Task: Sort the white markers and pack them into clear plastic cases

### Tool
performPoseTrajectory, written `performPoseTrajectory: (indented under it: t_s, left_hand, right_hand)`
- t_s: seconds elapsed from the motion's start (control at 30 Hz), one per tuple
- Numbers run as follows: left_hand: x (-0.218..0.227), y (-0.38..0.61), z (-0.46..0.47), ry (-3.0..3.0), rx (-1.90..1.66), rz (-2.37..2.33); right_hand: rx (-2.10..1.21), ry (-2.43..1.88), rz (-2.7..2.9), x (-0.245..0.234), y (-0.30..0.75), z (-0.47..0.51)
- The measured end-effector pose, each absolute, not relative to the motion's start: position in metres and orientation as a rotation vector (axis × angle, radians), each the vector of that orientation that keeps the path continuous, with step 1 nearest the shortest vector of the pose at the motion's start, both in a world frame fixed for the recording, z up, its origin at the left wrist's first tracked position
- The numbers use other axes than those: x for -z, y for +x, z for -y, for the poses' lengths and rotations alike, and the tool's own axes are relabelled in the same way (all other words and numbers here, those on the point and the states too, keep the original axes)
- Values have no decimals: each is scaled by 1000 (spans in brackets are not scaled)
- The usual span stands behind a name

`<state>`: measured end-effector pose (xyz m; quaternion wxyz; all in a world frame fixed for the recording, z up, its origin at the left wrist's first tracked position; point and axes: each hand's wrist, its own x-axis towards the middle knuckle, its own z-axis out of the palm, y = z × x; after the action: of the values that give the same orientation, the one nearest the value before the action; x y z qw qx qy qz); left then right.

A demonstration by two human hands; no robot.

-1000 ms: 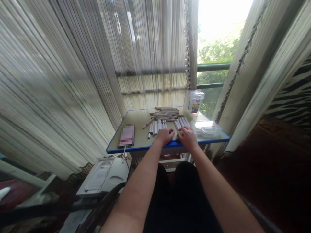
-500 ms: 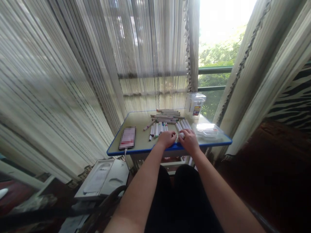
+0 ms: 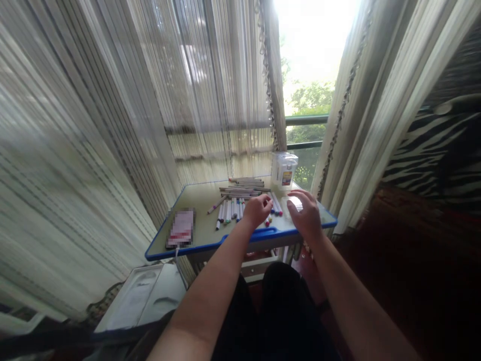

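Note:
My left hand (image 3: 258, 209) is over the markers with its fingers curled in; what they hold, if anything, is hidden. White markers (image 3: 228, 209) with coloured ends lie side by side to its left. More markers (image 3: 276, 202) lie just to its right, their red and blue ends toward me. My right hand (image 3: 307, 215) is above a clear plastic tray or lid (image 3: 286, 208) at the table's right side. Its thumb and fingers are apart, with nothing visible between them. The hand partly hides that clear piece.
A loose pile of pens (image 3: 244, 190) lies at the back of the blue-edged table (image 3: 203, 193). Behind the right hand stands a clear plastic box (image 3: 286, 171) with a label. A phone (image 3: 181, 226) with a cable lies at left. Curtains (image 3: 218, 90) hang behind.
My right hand has left the markers and moved right, opening over the clear plastic piece. My left hand remains curled near the markers. The view has turned right.

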<state>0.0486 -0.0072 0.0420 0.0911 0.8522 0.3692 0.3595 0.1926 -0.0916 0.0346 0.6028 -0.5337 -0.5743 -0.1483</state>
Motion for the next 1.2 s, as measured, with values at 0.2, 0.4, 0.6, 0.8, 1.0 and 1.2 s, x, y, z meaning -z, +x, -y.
performPoseTrajectory:
  t_s: [0.2,0.4,0.6,0.8,1.0,1.2]
  left_hand:
    - [-39,86,0,2503,-1026,-906]
    - [-39,109,-16,2696,-952,-621]
    - [-38,112,-20,2858,-772,-703]
    - [-25,116,-14,2893,-768,-772]
    - [-22,112,-19,2923,-708,-700]
    - [-21,112,-21,2909,-723,-654]
  right_hand:
    - [392,-1302,1129,-22,236,99]
    - [474,-1389,1105,5,268,96]
    - [405,-1538,979,43,283,81]
    - [269,-1630,1015,68,282,78]
    - [250,-1656,1127,75,282,80]
    - [235,-1625,1071,78,281,77]
